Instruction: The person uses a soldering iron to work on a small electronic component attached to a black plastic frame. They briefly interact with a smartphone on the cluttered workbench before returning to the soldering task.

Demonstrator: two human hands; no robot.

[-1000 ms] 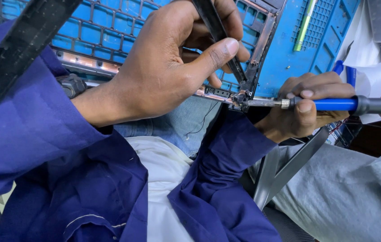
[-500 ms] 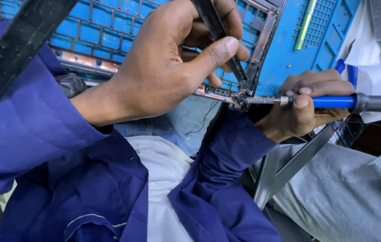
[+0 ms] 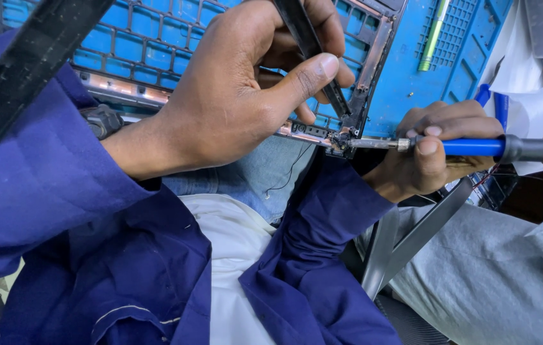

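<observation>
your left hand [image 3: 233, 96] pinches black tweezers [image 3: 309, 45], your right hand [image 3: 434, 153] clamps the soldering iron [image 3: 475, 147] at 3 o'clock; the thin frame [image 3: 367, 76] looks fragile, so hold its rim.

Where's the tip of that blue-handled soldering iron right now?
In the head view, the soldering iron lies level at the right, gripped by the right hand. Its metal tip meets the lower corner of the dark frame, just below the tweezers in the left hand.

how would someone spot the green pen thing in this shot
Start at the blue grid work mat along the top. Right of the dark metal frame, above the hand gripping the blue-handled soldering iron, lies a slim green pen-shaped stick. It is the only green item.
</observation>
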